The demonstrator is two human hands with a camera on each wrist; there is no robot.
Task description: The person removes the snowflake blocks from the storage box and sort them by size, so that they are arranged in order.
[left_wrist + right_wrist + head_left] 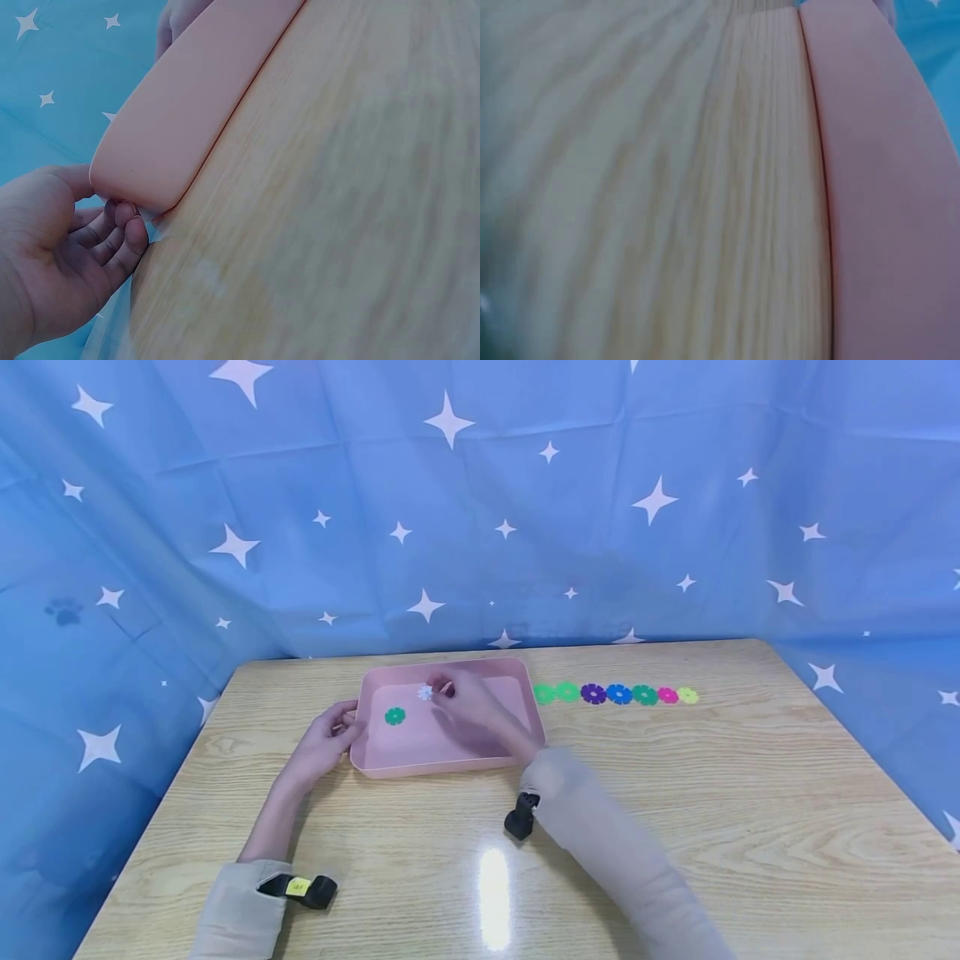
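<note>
A pink tray [427, 768] lies on the table, holding a green flower-shaped plastic disc [395, 717] and a white one. My left hand [330, 739] grips the tray's left edge; in the left wrist view, that hand [67, 247] has its thumb at the rim and its fingers curled against the outside. Reaching over the tray's front, my right hand [468, 697] pinches the white flower-shaped disc [425, 692] at its fingertips. The right wrist view shows the tray's outer wall [892, 187] but not the right fingers.
Right of the tray, several flower-shaped discs form a row along the back of the wooden table [712, 793]: light green, purple [593, 694], blue [619, 694], green, pink [667, 695] and yellow [687, 695]. A blue star-patterned curtain [480, 510] hangs behind.
</note>
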